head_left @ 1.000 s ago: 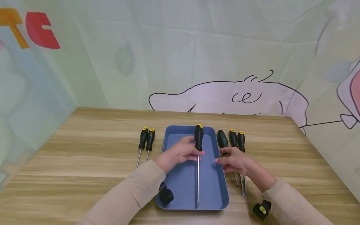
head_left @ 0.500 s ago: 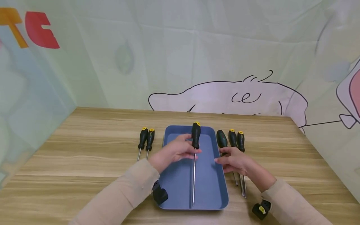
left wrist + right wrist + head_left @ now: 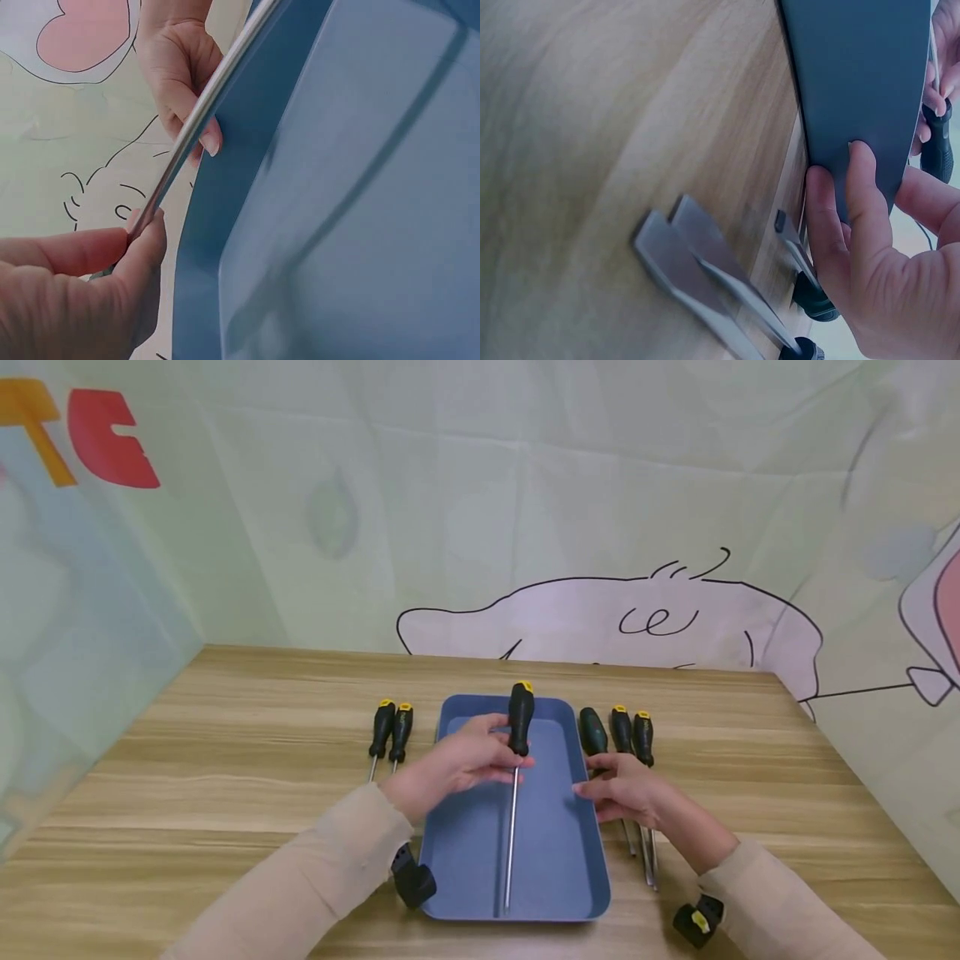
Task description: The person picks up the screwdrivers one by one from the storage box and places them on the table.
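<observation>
My left hand (image 3: 471,758) pinches a long screwdriver (image 3: 521,717) where its black, yellow-capped handle meets the steel shaft. It hangs over the blue tray (image 3: 555,860), shaft toward me, and casts a shadow on the tray floor in the left wrist view. My right hand (image 3: 628,789) grips the tray's right wall, thumb over the rim and fingers against the outer side (image 3: 862,60). Beside that hand lie a dark green-handled screwdriver (image 3: 592,731) and two yellow-capped screwdrivers (image 3: 621,727), with flat blades (image 3: 679,266) seen in the right wrist view.
Two more yellow-capped screwdrivers (image 3: 382,727) lie left of the tray, their shafts partly hidden by my left arm. A wooden table (image 3: 187,760) carries everything. A printed cloth (image 3: 450,510) hangs along its back.
My left hand has shifted slightly left with the screwdriver, whose handle end now sits a little farther back and whose tip has swung left. The right hand and tray stay put.
</observation>
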`<state>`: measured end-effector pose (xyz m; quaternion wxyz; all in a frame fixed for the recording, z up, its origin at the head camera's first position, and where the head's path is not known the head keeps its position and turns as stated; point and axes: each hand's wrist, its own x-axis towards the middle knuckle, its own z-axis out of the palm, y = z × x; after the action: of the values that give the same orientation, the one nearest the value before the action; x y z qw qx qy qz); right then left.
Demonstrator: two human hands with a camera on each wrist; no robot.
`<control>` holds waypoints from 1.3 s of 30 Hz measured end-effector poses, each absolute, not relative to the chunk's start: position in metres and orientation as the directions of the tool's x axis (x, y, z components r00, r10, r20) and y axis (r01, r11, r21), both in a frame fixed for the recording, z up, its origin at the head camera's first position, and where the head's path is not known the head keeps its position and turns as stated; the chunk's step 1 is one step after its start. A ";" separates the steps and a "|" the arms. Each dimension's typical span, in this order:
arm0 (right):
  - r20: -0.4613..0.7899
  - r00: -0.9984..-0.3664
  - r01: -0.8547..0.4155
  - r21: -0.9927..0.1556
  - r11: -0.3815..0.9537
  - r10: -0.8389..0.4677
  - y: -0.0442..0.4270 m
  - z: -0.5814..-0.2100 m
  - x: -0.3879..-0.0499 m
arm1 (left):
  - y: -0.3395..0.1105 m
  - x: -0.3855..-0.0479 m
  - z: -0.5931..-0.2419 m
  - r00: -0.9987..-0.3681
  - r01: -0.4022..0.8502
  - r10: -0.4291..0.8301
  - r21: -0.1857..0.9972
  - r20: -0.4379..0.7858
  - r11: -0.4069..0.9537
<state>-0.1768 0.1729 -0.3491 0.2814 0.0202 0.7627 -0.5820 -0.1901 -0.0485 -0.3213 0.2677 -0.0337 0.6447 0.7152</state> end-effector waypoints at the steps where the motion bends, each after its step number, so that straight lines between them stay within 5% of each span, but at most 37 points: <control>1: -0.452 -0.841 0.357 -0.877 0.322 -0.298 0.173 -0.349 -0.177 | -0.049 -0.190 -0.320 -0.855 -0.424 0.339 0.905 -0.392 -0.023; 39: -0.452 -0.838 0.369 -0.882 0.292 -0.307 0.174 -0.349 -0.177 | -0.096 -0.179 -0.307 -0.853 -0.411 0.344 0.911 -0.394 0.023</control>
<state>-0.1771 0.1739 -0.3487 0.2843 0.0206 0.7519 -0.5945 -0.1795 -0.0957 -0.3072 0.2702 -0.0256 0.6622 0.6984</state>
